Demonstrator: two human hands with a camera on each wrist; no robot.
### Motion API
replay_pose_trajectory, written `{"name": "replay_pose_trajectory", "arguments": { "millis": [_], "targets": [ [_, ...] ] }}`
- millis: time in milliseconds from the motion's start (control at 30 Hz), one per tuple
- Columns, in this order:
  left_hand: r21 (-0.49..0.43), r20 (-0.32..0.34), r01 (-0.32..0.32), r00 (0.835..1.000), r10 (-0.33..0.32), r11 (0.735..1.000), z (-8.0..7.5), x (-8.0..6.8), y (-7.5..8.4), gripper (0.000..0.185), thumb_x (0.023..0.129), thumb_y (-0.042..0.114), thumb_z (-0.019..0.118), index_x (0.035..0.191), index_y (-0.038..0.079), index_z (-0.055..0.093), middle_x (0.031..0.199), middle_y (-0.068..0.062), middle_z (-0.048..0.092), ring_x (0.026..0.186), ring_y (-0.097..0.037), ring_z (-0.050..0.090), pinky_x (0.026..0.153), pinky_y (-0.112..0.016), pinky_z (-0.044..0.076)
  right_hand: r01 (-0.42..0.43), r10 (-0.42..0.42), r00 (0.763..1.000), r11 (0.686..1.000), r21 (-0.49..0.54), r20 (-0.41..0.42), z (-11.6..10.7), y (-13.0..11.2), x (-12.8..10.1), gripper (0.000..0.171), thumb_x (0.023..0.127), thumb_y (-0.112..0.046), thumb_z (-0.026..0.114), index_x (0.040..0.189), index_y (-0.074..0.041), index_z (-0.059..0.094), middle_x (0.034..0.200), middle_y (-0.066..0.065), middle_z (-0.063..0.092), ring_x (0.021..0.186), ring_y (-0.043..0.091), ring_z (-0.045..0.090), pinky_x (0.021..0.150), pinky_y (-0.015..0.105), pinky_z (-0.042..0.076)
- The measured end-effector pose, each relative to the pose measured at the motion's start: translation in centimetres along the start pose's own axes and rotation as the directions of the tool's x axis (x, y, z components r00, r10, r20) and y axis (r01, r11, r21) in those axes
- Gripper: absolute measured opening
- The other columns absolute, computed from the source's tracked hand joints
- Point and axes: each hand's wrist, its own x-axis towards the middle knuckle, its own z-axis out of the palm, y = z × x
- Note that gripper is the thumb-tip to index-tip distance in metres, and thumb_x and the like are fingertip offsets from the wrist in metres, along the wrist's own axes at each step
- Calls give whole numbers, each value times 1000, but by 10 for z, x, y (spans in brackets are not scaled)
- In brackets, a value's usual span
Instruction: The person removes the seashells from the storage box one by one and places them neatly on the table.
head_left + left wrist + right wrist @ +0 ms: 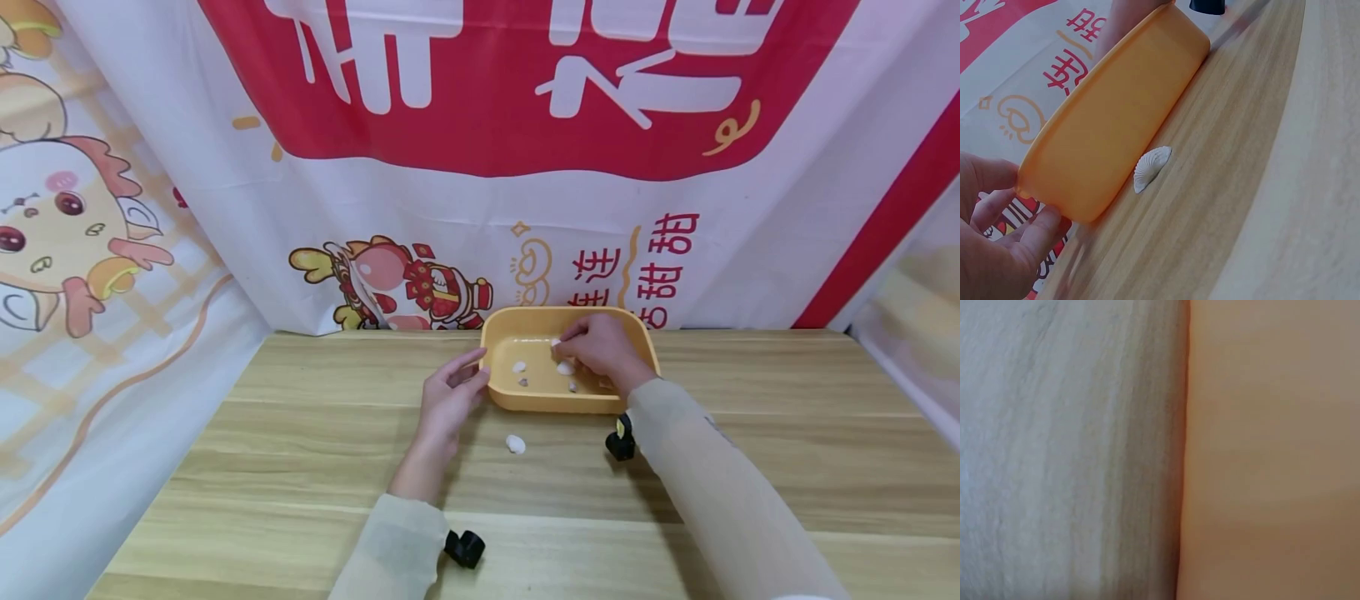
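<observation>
A yellow plastic basin (562, 404) stands at the back of the wooden table. My right hand (600, 343) reaches inside it, thumb and fingers pinching a small white seashell (555, 342), partly hidden. Several other shells lie on the basin's floor, among them a white shell (519, 367) and a small darker shell (572, 387). With its fingertips, my left hand (448, 398) touches the basin's left end; in the left wrist view they rest on its rim and outer wall. A ribbed white scallop-like shell (1151, 169) lies on the table in front of the basin.
A cloth backdrop with red and white print (487, 208) hangs right behind the basin. Another printed cloth (150, 375) borders the left side. Black wrist cameras sit by both cuffs. The right wrist view holds only tabletop (1072, 450) and basin wall (1272, 450).
</observation>
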Motion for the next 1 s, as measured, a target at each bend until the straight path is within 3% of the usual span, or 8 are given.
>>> {"name": "replay_pose_trajectory", "arguments": {
  "millis": [500,700,867,1000],
  "targets": [
    [7,0,-15,1000,15,1000,1,0,-2,39,103,9,72,141,18,71,149,-16,65,134,-29,64,117,-43,58,85,-82,996,984,158,-26,3,-9,-12,30,94,-29,85,115,-9,76,107,13,77,91,25,72,77,35,66],
    [0,1,-5,1000,5,1000,0,1,-4,39,102,9,72,140,18,71,147,-16,65,134,-29,64,116,-41,58,43,-49,999,967,251,16,0,-13,-15,34,96,-29,83,121,-8,73,121,19,78,105,34,77,92,45,68],
    [4,-10,2,1000,-2,1000,0,1,-4,38,101,10,74,137,20,73,144,-14,66,132,-27,65,114,-40,59,24,-27,1000,969,246,9,-9,-19,-22,38,97,-35,83,124,-11,73,124,16,78,105,31,78,100,49,66],
    [6,-5,-5,1000,5,1000,0,2,-3,38,102,9,73,138,20,73,144,-15,66,131,-27,65,114,-40,59,70,-67,998,973,220,-17,-17,-23,-32,38,96,-35,83,124,-11,74,123,16,78,105,31,78,103,52,65]
  ]
}}
